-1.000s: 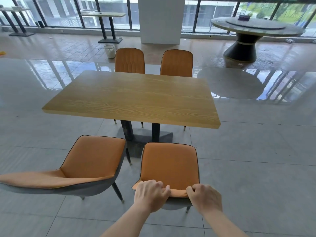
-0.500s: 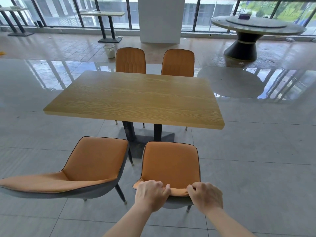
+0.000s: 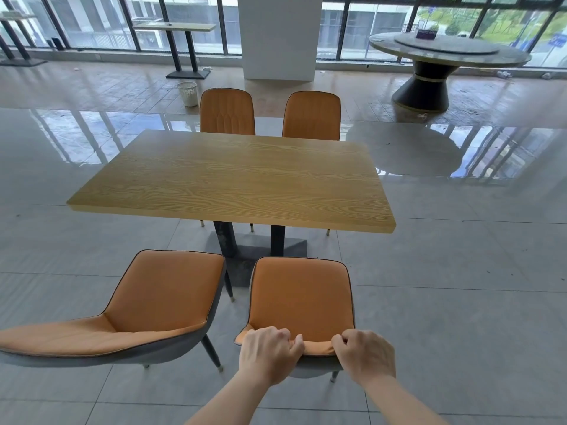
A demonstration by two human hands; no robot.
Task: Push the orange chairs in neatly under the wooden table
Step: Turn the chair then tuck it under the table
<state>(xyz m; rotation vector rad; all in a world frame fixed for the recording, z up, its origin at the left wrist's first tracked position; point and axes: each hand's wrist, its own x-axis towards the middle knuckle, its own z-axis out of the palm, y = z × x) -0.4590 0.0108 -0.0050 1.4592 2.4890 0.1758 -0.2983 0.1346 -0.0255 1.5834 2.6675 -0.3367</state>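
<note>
Chair [image 3: 302, 297] nearer table [image 3: 233, 179], under fingers [image 3: 280, 335]

The wooden table [image 3: 233, 179] shows matt, grained oak-like veneer. The orange chairs [image 3: 302, 297] wear smooth, faintly sheened upholstery, perhaps faux leather, over grey matt shells. The floor [image 3: 460, 302] is tile, matt nearby, glossy and mirror-like farther off.

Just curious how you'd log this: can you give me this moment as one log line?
step: pushing chair in | left hand: gripping near right chair backrest | right hand: same backrest | wooden table: chair not yet under | near left chair: untouched
</note>
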